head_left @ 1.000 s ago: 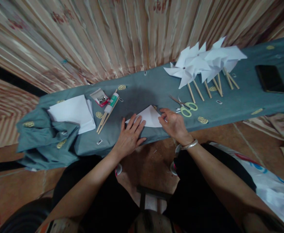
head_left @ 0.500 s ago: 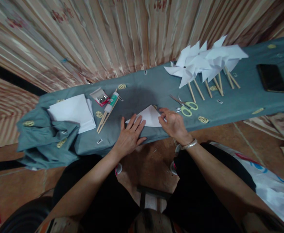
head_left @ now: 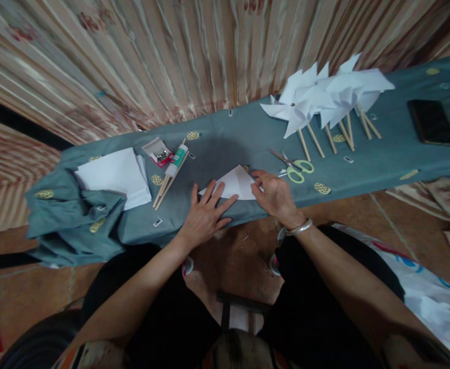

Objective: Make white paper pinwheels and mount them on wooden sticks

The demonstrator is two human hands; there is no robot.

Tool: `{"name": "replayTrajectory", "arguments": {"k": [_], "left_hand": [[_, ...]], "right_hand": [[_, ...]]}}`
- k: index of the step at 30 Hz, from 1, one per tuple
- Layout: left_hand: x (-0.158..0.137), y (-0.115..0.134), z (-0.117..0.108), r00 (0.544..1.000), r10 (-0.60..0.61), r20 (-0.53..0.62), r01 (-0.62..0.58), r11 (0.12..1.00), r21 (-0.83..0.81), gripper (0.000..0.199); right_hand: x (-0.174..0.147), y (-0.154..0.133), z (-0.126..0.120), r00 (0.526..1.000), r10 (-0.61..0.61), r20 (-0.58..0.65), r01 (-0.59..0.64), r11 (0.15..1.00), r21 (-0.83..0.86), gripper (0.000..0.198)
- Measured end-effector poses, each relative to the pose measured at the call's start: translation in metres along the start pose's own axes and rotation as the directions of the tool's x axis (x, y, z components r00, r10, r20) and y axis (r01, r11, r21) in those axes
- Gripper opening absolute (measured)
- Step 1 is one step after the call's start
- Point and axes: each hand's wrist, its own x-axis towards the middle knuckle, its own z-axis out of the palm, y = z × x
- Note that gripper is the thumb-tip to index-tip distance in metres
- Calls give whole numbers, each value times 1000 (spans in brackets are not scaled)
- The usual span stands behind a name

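Note:
A white sheet of paper, folded into a triangle, lies near the front edge of the cloth-covered bench. My left hand rests flat with fingers spread, pressing the paper's left part and its lower edge. At the right corner, my right hand has its fingers curled and closed on the paper; the exact contact is partly hidden. Just beyond that hand are scissors with light green handles, lying with their blades apart.
White paper pinwheels on sticks lie at the back right, with a dark phone beyond. Leftward are a glue tube on wooden sticks, a small box of metal pins and a paper stack.
The fingers of my left hand have spread, one of them sliding right along the paper's lower edge. My right hand stays at the right corner.

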Motion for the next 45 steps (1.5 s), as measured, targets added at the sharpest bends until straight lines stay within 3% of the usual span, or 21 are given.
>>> {"name": "replayTrajectory", "arguments": {"k": [7, 18, 26, 30, 33, 37, 41, 45], "left_hand": [[-10, -5, -3, 1000, -20, 6, 20, 1000, -8, 59], [-48, -30, -9, 984, -175, -43, 173, 984, -44, 60], [-42, -31, -10, 968, -232, -97, 221, 969, -111, 59], [-38, -36, -17, 943, -265, -199, 246, 962, -116, 57], [-32, -31, -20, 943, -212, -258, 188, 975, -118, 62], [-17, -10, -14, 988, -13, -152, -4, 994, -114, 66], [-8, 2, -4, 999, 20, -27, -24, 991, -135, 66], [-8, 1, 1, 1000, 19, -2, -19, 990, -137, 68]], "right_hand": [[0, 0, 0, 1000, 2, 9, -2, 1000, -15, 37], [-1, 2, 2, 1000, -10, -7, 10, 1000, -13, 37], [-1, 3, 1, 1000, -21, -19, 21, 1000, -3, 37], [-1, 2, 0, 1000, -23, -15, 23, 1000, -6, 36], [-1, 1, 0, 1000, -28, -11, 28, 1000, -13, 37], [-2, 1, 1, 1000, -27, -13, 27, 999, -21, 37], [-5, 0, -1, 999, -43, -29, 42, 998, -38, 37], [-10, -3, -10, 984, -155, -90, 141, 979, -147, 39]]}}
